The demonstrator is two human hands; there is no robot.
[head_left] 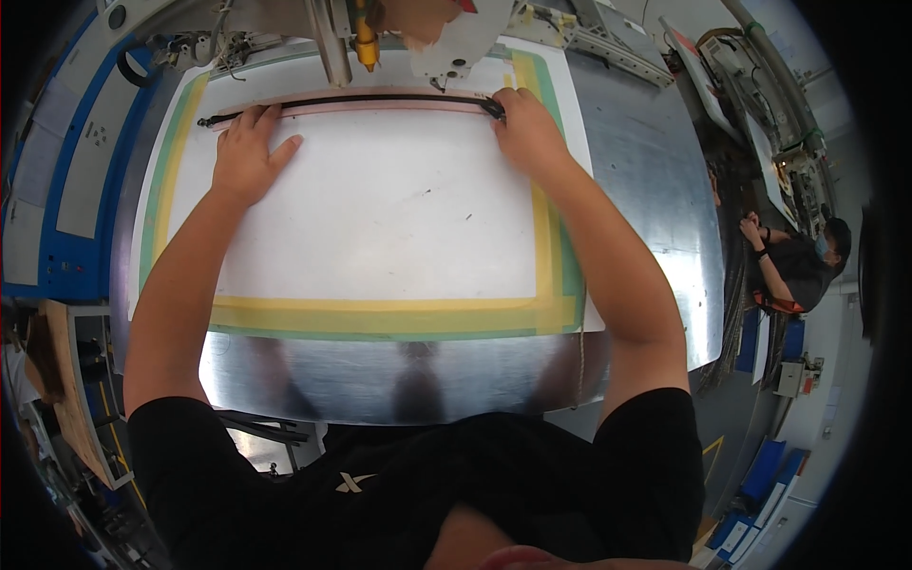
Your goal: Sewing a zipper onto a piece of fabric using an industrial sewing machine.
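A long, narrow black strip point(370, 98), which looks like a zipper, lies across the far part of a white sheet, along a pinkish strip point(404, 105). My left hand point(249, 157) rests near its left end, thumb apart and fingertips flat against the strip's near edge. At the right end, the fingers of my right hand point(524, 128) are closed on the black strip. A short dark piece sticks out beside those fingers; its exact kind is too small to make out.
Yellow and green tape point(380, 313) borders the white sheet point(380, 218) on a shiny metal table point(646, 171). Machine parts with a yellow nozzle point(366, 43) hang above the far edge. A blue cabinet point(81, 180) stands left; another person point(798, 261) works at far right.
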